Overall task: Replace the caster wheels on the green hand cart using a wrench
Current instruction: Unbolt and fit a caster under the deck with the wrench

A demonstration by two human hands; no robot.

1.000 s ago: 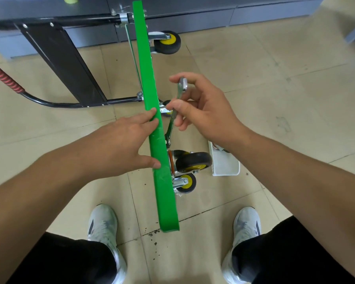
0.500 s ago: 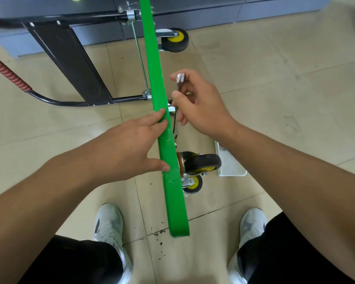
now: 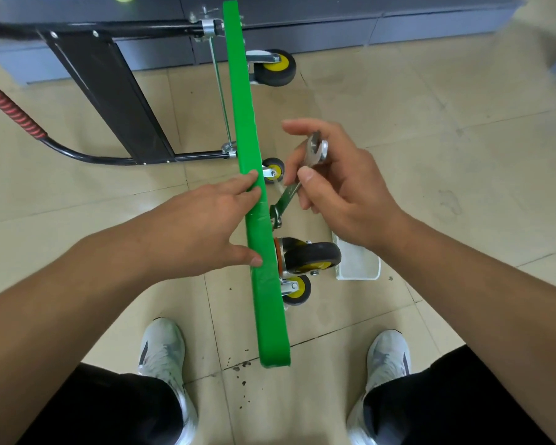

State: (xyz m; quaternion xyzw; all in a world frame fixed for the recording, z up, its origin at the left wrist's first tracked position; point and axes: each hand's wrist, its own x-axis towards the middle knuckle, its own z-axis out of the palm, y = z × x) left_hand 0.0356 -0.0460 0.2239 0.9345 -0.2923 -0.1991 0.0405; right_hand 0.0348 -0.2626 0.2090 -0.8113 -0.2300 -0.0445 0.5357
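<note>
The green cart deck point(image 3: 257, 200) stands on its edge, running from the top of the view down to between my feet. My left hand point(image 3: 203, 229) steadies it, fingers over the top edge and thumb against the near side. My right hand point(image 3: 341, 184) pinches a steel wrench point(image 3: 297, 184) by its shaft; the wrench's lower end sits on a fastener by the deck's underside, just above a large black caster point(image 3: 312, 256) with a yellow hub. A smaller caster point(image 3: 297, 289) sits below it. Two more casters show farther along: a small caster point(image 3: 273, 170) and a far caster point(image 3: 275, 67).
The cart's black folding handle frame point(image 3: 109, 91) with a red grip point(image 3: 10, 109) lies on the tiled floor at left. A small white tray point(image 3: 358, 266) sits on the floor under my right wrist. Grey cabinets point(image 3: 334, 27) run along the back. My shoes stand either side of the deck's near end.
My right hand has swung the wrench's free end rightward, away from the deck, so the shaft now slants. My left hand has stayed on the deck's edge.
</note>
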